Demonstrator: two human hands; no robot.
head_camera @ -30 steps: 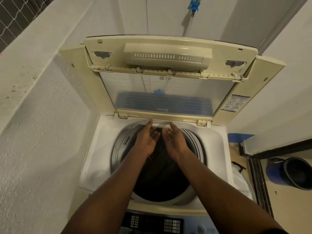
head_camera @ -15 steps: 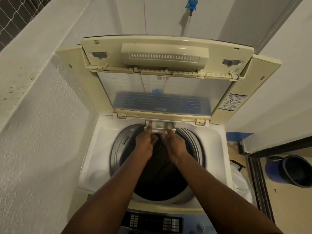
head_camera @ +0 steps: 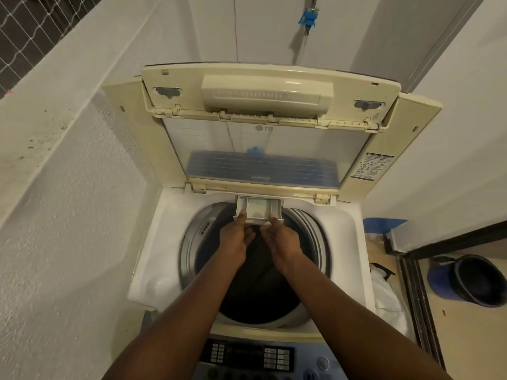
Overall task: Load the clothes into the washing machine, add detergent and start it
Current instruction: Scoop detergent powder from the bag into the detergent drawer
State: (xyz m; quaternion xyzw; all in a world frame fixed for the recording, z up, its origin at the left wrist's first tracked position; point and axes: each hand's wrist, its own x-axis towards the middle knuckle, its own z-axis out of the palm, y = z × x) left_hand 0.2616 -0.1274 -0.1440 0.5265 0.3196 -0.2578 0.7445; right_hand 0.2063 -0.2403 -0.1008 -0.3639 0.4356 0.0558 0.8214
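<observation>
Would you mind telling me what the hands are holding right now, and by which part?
Both hands, left hand and right hand, hold the detergent drawer by its front edge, one at each front corner, over the drum.

Prob. home laundry nook: top-load washer [head_camera: 153, 259], bucket [head_camera: 472, 281].

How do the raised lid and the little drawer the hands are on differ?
The lid stands tilted up at the back of the washing machine; the detergent drawer juts out level over the drum. The lid is large and yellowed cream with a clear window; the drawer is small and whiter. The left hand and right hand touch the drawer's front corners; nothing touches the lid. Both are open.
</observation>
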